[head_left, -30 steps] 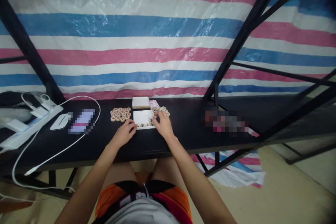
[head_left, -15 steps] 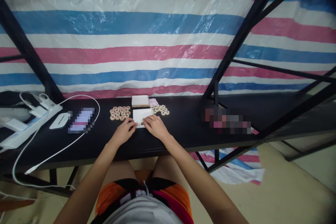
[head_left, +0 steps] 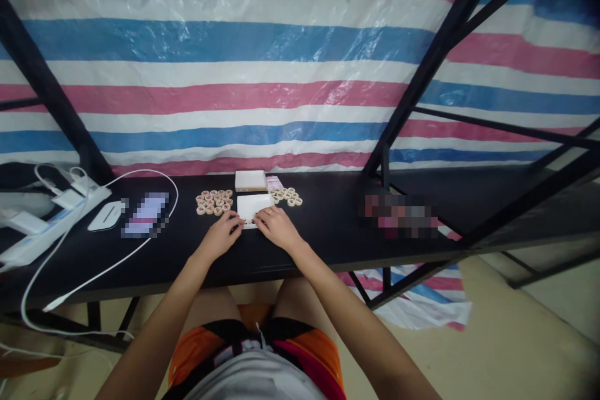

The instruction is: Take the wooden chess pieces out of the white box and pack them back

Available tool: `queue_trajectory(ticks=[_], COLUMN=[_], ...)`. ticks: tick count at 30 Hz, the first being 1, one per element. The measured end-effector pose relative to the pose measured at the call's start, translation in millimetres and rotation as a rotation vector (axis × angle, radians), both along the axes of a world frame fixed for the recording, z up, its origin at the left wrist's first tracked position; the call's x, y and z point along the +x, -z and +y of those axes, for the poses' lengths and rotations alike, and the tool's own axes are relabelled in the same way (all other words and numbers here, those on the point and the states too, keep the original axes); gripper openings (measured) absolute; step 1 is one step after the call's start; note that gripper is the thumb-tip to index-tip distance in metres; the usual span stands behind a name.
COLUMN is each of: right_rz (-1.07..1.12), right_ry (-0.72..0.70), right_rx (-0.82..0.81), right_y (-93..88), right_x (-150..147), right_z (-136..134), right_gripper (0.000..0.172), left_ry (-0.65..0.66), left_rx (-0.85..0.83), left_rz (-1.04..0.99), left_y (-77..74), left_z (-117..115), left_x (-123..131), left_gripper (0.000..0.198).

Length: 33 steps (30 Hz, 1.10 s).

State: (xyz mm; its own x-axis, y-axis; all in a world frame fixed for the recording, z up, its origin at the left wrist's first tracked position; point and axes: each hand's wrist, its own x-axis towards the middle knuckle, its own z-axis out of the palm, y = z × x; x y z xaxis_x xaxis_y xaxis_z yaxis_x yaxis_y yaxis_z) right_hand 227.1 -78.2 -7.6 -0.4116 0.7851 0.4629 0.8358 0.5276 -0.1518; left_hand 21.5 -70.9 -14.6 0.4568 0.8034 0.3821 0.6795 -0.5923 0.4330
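A shallow white box (head_left: 254, 205) lies open side up on the black table in front of me. Along its near edge sit a few round Chinese chess pieces (head_left: 248, 221), partly covered by my fingers. My left hand (head_left: 224, 235) is curled at the box's near left corner, fingertips bent inward; what they pinch is hidden. From the other side my right hand (head_left: 277, 225), with a ring on one finger, reaches over the near right part, its fingertips closed down on the pieces. Left of the box, red-marked pieces (head_left: 214, 201) lie in rows. Dark-marked pieces (head_left: 287, 196) lie loosely on the right.
Behind the box is a second white box part (head_left: 250, 180), beside a pinkish paper (head_left: 274, 183). To the left are a phone (head_left: 145, 215), a white device (head_left: 107, 216), a power strip (head_left: 56, 225) and a looping white cable (head_left: 100, 272). Black metal posts (head_left: 412, 94) frame the table.
My right fingertips have shifted slightly over the pieces at the box's near edge, covering more of them. My left hand and the piece groups look the same.
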Motion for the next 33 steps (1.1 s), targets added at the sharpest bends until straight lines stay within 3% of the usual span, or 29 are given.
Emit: queue_trajectory(ticks=[9,11,16,25,33], right_rz=[0.006,0.05,0.15,0.105,0.042], right_ry=[-0.006,0.072,0.461,0.564,0.649], right_rx=[-0.013,0.003,-0.035,-0.102,-0.127], right_y=[-1.4,-1.1,4.3,12.8,9.8], right_x=[1,6,21,28,28], right_z=[1,2,10,15,11], right_gripper=[0.026,0.026,0.031,0.037,0.03], left_ry=[0.006,0.002,-0.004,0.001,-0.007], left_rx=[-0.011,-0.013,-0.031,-0.037,-0.038], left_rz=[-0.02,-0.026,-0.028,-0.021,-0.021], left_y=[-0.1,-0.5,-1.7,-2.1,-4.7], left_z=[0,-1,-1,-1,-3], left_x=[0,0,0,0,1], left_gripper=[0.025,0.025,0.025,0.026,0.026])
